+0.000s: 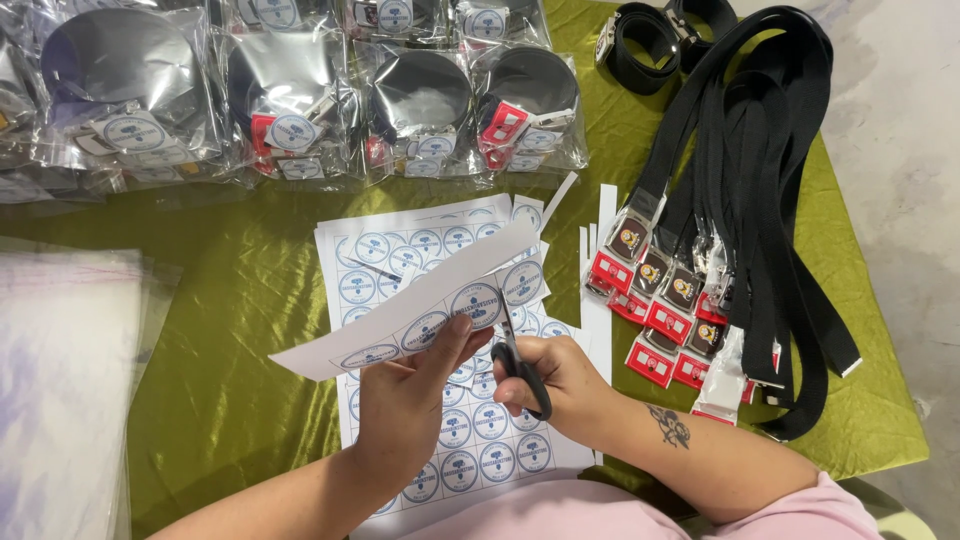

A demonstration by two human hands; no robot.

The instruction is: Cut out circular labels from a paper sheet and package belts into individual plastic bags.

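My left hand (405, 400) holds a long white paper strip (400, 318) printed with round blue-and-white labels, lifted at a slant above the table. My right hand (545, 378) grips black-handled scissors (515, 355), whose blades point up into the strip near one round label. Under both hands lies a stack of white sheets (480, 440) covered with several rows of the same round labels.
A green cloth (240, 300) covers the table. Several clear bags holding coiled black belts (420, 100) line the far edge. Loose black belts with buckles and red tags (720, 230) lie at the right. A pile of clear plastic bags (60, 370) sits left. Thin paper offcuts (600, 220) lie nearby.
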